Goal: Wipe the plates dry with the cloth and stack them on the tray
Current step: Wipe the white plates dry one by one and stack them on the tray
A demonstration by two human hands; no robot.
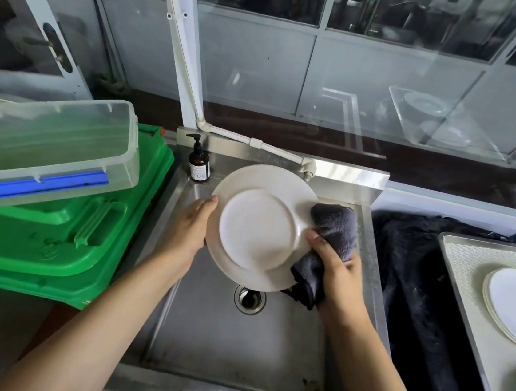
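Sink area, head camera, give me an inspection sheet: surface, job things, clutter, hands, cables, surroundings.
Surface: steel sink, basin bare around the drain.
Job's things: white plate held over the sink, underside facing the camera; grey cloth at its right rim; stacked plates on the tray, right.
Clutter: brown pump bottle at the sink's back left corner; clear lidded box on green bins.
Hands: left hand holds the plate's left edge; right hand grips the cloth.
Cables: nothing seen.
Surroundings: white pipe, glass partitions behind, dark cloth beside the tray.
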